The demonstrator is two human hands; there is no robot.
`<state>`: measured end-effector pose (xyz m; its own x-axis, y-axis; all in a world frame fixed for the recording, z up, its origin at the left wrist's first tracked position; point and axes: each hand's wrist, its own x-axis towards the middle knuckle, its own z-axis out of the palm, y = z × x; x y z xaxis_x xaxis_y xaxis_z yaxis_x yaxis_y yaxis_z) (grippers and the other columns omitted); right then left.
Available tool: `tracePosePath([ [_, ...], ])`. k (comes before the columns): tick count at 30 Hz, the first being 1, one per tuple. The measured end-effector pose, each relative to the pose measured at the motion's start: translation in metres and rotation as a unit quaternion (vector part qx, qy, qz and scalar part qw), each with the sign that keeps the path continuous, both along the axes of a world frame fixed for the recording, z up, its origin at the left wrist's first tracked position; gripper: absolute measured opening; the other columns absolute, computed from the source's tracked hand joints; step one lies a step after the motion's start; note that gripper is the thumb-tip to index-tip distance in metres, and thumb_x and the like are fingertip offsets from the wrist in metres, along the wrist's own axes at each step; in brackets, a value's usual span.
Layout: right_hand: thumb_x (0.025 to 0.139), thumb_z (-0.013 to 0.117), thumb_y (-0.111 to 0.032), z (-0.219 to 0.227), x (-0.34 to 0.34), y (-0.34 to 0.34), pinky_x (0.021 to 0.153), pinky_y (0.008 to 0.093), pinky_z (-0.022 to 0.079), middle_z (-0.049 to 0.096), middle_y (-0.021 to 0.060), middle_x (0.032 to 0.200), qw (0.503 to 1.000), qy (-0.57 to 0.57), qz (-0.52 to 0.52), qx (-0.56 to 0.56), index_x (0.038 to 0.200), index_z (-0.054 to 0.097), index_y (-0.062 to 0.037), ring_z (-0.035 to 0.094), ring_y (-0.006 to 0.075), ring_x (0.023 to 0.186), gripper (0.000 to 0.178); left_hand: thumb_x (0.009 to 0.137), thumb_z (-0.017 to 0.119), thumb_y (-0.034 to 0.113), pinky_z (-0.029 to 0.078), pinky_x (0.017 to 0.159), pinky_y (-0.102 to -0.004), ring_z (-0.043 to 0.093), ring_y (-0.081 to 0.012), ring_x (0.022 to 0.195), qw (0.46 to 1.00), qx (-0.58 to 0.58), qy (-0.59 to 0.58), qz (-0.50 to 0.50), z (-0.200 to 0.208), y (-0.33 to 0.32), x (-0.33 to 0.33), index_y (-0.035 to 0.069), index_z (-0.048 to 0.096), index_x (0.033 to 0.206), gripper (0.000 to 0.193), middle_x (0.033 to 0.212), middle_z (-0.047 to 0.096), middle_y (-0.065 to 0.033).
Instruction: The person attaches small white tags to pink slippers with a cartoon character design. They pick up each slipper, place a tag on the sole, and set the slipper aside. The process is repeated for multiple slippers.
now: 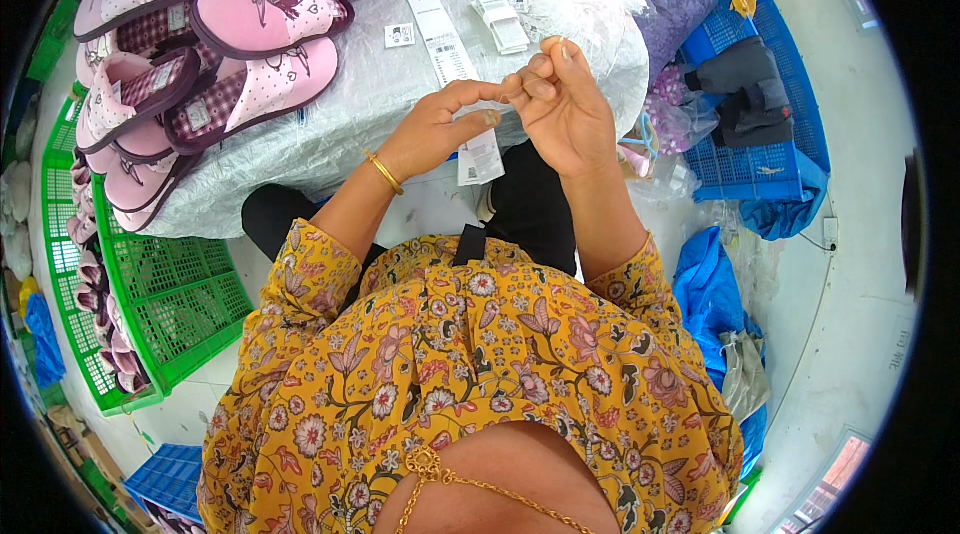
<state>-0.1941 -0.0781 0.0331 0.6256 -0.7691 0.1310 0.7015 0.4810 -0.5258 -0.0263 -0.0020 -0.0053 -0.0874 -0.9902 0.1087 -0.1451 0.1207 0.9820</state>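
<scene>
The tag [481,156] hangs just off the near desk [400,94] edge, pinched in the left hand [432,130] grip. The right hand [562,99] grip is pressed together at the left fingertips; what it pinches cannot be told. Slippers [250,19] lie far left. Risk: a slack pinch could drop the tag.

Both hands [500,114] on white paper tag [481,156]
</scene>
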Motion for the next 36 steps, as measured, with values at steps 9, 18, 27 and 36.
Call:
tracePosePath([
  [9, 0.101, 0.054, -0.014, 0.014, -0.021, -0.006, 0.089, 0.0421, 0.049, 0.06, 0.0009, 0.086, 0.99, 0.041, -0.087, -0.099, 0.111, 0.059, -0.0086, 0.058, 0.0142, 0.079, 0.013, 0.097, 0.056, 0.015, 0.048, 0.095, -0.0313, 0.062, -0.0154, 0.104, 0.997, -0.001, -0.026, -0.067, -0.031, 0.004, 0.004, 0.003, 0.066, 0.11, 0.02, 0.109, 0.068, -0.0059],
  [18, 0.1, 0.054, -0.01, 0.02, -0.016, 0.002, 0.087, 0.0389, 0.049, 0.062, 0.0024, 0.089, 0.99, 0.044, -0.068, -0.116, 0.109, 0.059, -0.0074, 0.058, 0.0129, 0.079, 0.011, 0.092, 0.064, 0.02, 0.044, 0.102, -0.0371, 0.057, -0.0256, 0.121, 0.991, 0.005, -0.133, -0.032, 0.001, 0.024, 0.022, 0.004, 0.059, 0.128, 0.04, 0.129, 0.061, -0.0127],
  [27, 0.09, 0.061, -0.002, -0.003, -0.007, 0.011, 0.067, 0.0315, 0.05, 0.06, 0.007, 0.084, 0.967, 0.202, -0.081, -0.135, 0.099, 0.058, -0.0021, 0.055, 0.0147, 0.066, 0.01, 0.078, 0.071, 0.024, 0.042, 0.094, -0.0414, 0.055, -0.0276, 0.108, 0.753, -0.204, -0.619, 0.089, 0.114, -0.045, 0.107, 0.012, 0.068, 0.099, 0.024, 0.111, 0.062, -0.0078],
  [36, 0.088, 0.064, 0.001, -0.023, -0.016, -0.001, 0.065, 0.0279, 0.048, 0.066, 0.0112, 0.083, 0.967, 0.219, -0.043, -0.126, 0.096, 0.062, 0.0008, 0.059, 0.0151, 0.068, 0.009, 0.078, 0.064, 0.019, 0.042, 0.091, -0.0408, 0.057, -0.0234, 0.103, 0.624, -0.273, -0.693, 0.235, 0.19, -0.064, 0.204, 0.012, 0.07, 0.091, 0.015, 0.099, 0.065, -0.0022],
])
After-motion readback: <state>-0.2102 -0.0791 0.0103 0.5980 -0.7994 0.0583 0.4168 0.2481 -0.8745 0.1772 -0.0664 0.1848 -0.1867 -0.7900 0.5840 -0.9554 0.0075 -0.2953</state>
